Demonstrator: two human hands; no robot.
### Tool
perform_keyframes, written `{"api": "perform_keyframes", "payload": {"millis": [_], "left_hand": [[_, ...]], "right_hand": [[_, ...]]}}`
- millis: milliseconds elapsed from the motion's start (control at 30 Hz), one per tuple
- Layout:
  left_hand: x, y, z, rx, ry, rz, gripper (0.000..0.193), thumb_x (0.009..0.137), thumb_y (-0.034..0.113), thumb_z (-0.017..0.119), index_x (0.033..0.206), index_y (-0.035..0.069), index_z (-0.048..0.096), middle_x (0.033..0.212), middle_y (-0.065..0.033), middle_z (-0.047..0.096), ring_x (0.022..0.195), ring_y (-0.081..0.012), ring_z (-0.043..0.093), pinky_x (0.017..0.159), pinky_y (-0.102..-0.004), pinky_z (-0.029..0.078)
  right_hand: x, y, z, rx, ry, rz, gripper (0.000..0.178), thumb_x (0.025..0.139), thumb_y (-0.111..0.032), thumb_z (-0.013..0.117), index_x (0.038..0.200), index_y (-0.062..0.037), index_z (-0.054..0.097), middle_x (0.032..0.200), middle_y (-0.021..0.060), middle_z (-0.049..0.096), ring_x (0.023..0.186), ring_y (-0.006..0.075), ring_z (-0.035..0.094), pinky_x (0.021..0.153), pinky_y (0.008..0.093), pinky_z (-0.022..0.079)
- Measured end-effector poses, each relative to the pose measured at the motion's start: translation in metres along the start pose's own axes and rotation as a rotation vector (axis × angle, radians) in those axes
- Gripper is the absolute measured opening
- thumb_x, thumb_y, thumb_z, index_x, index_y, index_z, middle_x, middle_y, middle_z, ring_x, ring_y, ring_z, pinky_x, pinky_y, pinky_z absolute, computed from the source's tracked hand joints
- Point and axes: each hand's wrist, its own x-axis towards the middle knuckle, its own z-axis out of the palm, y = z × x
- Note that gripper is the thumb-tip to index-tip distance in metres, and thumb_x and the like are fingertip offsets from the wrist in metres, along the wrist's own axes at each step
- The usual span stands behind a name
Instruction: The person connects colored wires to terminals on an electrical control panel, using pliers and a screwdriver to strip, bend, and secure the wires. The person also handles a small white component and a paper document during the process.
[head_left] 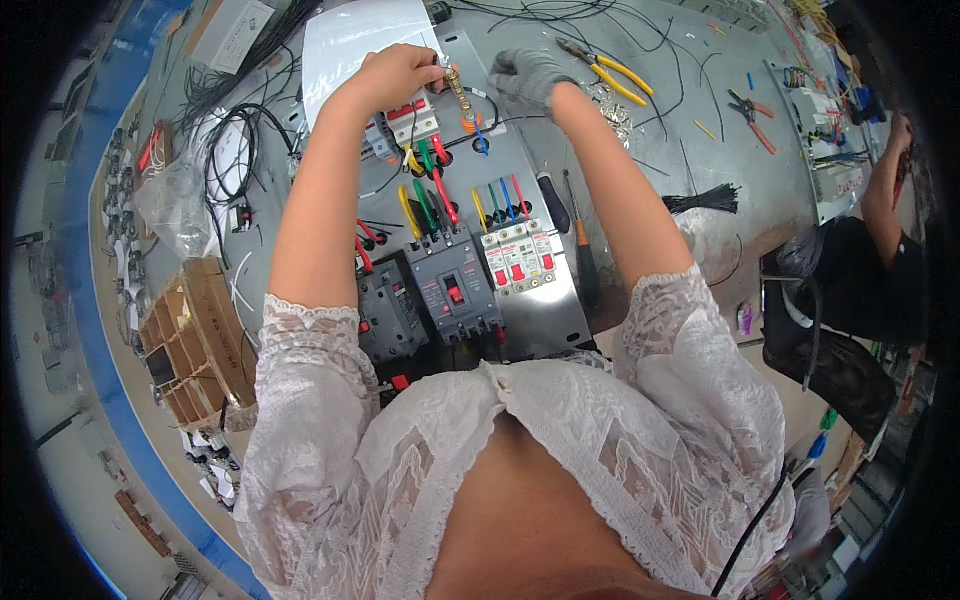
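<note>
My bare left hand (398, 76) is closed in a pinch at the top of a brass terminal bar (459, 95) on a grey metal panel (500, 160). What its fingertips hold is too small to make out. Right of the bar, my right hand (532, 80) wears a grey glove, its fingers curled in; anything inside them is hidden. A thin black wire (524, 118) passes just below the glove. Below my left hand sits a white breaker with red switches (408, 118). Nearer me are a large dark grey breaker (455, 285) and several small white breakers (520, 258).
Yellow-handled pliers (622, 80) lie beside small metal parts (612, 118); red-handled cutters (753, 120) rest farther right. Black cable ties (705, 200) and a screwdriver (585, 255) are right of the panel. A cardboard divider box (200, 345) stands left. A co-worker's arm (885, 200) shows at right.
</note>
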Motion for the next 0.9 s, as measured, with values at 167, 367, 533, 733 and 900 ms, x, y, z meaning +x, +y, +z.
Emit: {"api": "perform_keyframes", "payload": {"millis": [167, 367, 533, 733, 900], "left_hand": [[-0.002, -0.003, 0.002, -0.009, -0.012, -0.013, 0.024, 0.092, 0.027, 0.055, 0.089, 0.009, 0.069, 0.079, -0.0052, 0.066, 0.074, -0.0181, 0.058, 0.072, -0.0319, 0.046], [0.005, -0.013, 0.007, -0.048, -0.009, 0.03, 0.024, 0.091, 0.026, 0.055, 0.088, 0.007, 0.068, 0.079, -0.0048, 0.066, 0.074, -0.0171, 0.058, 0.072, -0.0307, 0.046], [0.002, -0.013, 0.004, -0.069, -0.033, -0.011, 0.022, 0.091, 0.024, 0.056, 0.087, 0.006, 0.068, 0.08, -0.0049, 0.066, 0.075, -0.0165, 0.058, 0.073, -0.0297, 0.046], [0.009, -0.017, 0.01, -0.259, 0.041, 0.062, 0.022, 0.091, 0.021, 0.055, 0.087, 0.003, 0.067, 0.08, -0.0044, 0.067, 0.075, -0.015, 0.057, 0.073, -0.0291, 0.046], [0.017, -0.022, 0.009, -0.195, 0.181, 0.039, 0.019, 0.088, 0.021, 0.06, 0.093, 0.004, 0.065, 0.085, -0.0054, 0.067, 0.083, -0.0169, 0.061, 0.075, -0.0311, 0.047]], "right_hand": [[-0.063, -0.026, -0.011, -0.174, -0.069, -0.051, 0.022, 0.082, -0.022, 0.062, 0.099, -0.0093, 0.067, 0.091, 0.0144, 0.069, 0.086, 0.0334, 0.065, 0.077, 0.0404, 0.051], [-0.072, -0.031, 0.014, -0.372, 0.019, -0.002, 0.02, 0.083, -0.018, 0.055, 0.099, -0.0094, 0.065, 0.091, 0.018, 0.067, 0.089, 0.0365, 0.064, 0.078, 0.0436, 0.051], [-0.066, -0.039, 0.012, -0.296, -0.091, 0.107, 0.026, 0.08, -0.025, 0.06, 0.1, -0.0079, 0.065, 0.092, 0.019, 0.067, 0.088, 0.0348, 0.065, 0.079, 0.0416, 0.051], [-0.038, -0.013, 0.007, -0.047, 0.013, 0.192, 0.035, 0.074, -0.034, 0.071, 0.098, -0.008, 0.066, 0.091, 0.0162, 0.069, 0.088, 0.032, 0.066, 0.079, 0.0388, 0.051], [-0.013, -0.046, 0.017, -0.28, -0.1, 0.224, 0.045, 0.071, -0.036, 0.075, 0.102, -0.0051, 0.066, 0.098, 0.0191, 0.068, 0.095, 0.0339, 0.065, 0.084, 0.0416, 0.052]]}}
